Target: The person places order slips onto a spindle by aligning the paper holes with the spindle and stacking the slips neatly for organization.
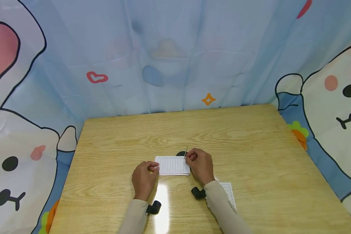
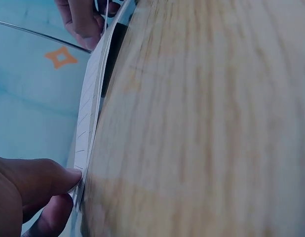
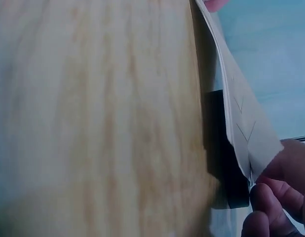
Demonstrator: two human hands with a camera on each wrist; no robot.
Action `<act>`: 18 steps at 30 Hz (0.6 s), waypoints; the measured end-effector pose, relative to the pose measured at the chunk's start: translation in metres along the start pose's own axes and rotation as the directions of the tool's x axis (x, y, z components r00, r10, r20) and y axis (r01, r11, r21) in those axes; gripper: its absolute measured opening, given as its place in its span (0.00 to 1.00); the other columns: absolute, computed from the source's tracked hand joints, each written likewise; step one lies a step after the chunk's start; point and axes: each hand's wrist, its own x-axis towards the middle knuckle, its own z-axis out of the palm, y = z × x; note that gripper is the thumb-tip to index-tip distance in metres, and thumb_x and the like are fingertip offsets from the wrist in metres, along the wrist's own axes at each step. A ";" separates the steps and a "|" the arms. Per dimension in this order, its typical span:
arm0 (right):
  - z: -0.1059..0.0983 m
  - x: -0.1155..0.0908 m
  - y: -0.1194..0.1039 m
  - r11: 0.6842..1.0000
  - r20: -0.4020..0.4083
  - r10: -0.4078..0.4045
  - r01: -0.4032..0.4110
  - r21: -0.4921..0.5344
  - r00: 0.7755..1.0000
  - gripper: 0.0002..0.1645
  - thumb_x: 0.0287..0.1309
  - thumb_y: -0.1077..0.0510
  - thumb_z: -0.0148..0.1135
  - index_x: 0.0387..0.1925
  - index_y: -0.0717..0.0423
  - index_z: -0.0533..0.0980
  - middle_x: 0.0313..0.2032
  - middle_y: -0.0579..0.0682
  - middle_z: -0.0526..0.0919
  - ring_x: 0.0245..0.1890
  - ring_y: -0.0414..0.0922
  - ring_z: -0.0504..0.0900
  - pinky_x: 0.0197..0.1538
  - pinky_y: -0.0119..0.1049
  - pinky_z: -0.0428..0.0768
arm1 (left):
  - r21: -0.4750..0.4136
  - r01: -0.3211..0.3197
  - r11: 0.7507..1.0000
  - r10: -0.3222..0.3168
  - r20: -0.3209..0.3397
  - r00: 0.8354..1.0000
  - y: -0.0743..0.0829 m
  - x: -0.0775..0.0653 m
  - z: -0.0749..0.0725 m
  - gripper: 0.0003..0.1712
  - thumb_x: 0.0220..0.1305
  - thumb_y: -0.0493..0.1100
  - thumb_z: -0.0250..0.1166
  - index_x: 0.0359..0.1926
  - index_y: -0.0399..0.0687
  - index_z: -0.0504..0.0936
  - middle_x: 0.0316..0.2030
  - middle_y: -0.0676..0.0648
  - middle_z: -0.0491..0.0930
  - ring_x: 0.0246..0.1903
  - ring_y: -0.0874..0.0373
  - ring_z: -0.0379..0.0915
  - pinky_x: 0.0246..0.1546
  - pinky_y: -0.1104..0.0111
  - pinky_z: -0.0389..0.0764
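Note:
A small stack of white lined sheets [image 1: 172, 165] is held raised slightly off the wooden table, tilted. My left hand [image 1: 145, 178] pinches its left edge; in the left wrist view the thumb [image 2: 54, 175] presses on that edge. At the upper right corner is my right hand [image 1: 200, 165], with fingertips gathered at the lower end of a thin metal rod [image 1: 186, 150]. That rod slants up from the sheets in the left wrist view [image 2: 44, 37]. Exactly how it meets the paper is hidden by the fingers. Behind and under the sheets lies a dark object [image 3: 225, 153], partly covered.
Another white lined sheet [image 1: 228, 193] lies on the table [image 1: 105, 146], partly under the right forearm. Black wrist cameras [image 1: 155, 207] stick out from both sleeves. A light blue printed curtain [image 1: 169, 81] hangs behind the table's far edge.

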 end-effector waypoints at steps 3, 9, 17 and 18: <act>-0.004 -0.002 0.002 1.000 -0.006 -0.011 0.011 -0.011 1.000 0.04 0.59 0.57 0.77 0.33 0.48 0.86 0.26 0.44 0.85 0.26 0.39 0.79 0.35 0.37 0.75 | -0.009 -0.002 1.000 0.002 0.003 1.000 0.000 -0.002 0.000 0.05 0.57 0.39 0.78 0.34 0.55 0.93 0.25 0.58 0.81 0.29 0.60 0.75 0.31 0.67 0.71; -0.023 -0.011 0.004 0.994 -0.005 0.010 -0.010 0.113 1.000 0.04 0.64 0.56 0.76 0.38 0.49 0.87 0.29 0.46 0.86 0.28 0.42 0.80 0.34 0.33 0.76 | -0.064 0.003 0.998 -0.005 -0.020 1.000 0.000 -0.009 -0.003 0.10 0.57 0.39 0.79 0.40 0.53 0.93 0.30 0.54 0.82 0.31 0.60 0.73 0.35 0.66 0.71; -0.073 -0.027 0.010 0.987 -0.065 0.033 -0.022 0.161 0.997 0.06 0.62 0.58 0.77 0.40 0.53 0.88 0.30 0.49 0.87 0.25 0.40 0.78 0.31 0.30 0.75 | -0.121 -0.085 0.989 0.082 -0.031 0.996 0.019 -0.029 0.002 0.13 0.56 0.40 0.80 0.42 0.61 0.93 0.32 0.57 0.86 0.29 0.61 0.70 0.29 0.72 0.66; -0.078 -0.030 0.013 0.987 -0.068 0.036 -0.025 0.157 0.997 0.07 0.62 0.58 0.77 0.40 0.54 0.88 0.30 0.49 0.87 0.25 0.39 0.78 0.30 0.30 0.75 | -0.135 -0.102 0.986 0.099 -0.028 0.995 0.022 -0.032 0.003 0.14 0.55 0.40 0.80 0.42 0.61 0.93 0.33 0.57 0.86 0.29 0.60 0.71 0.30 0.73 0.67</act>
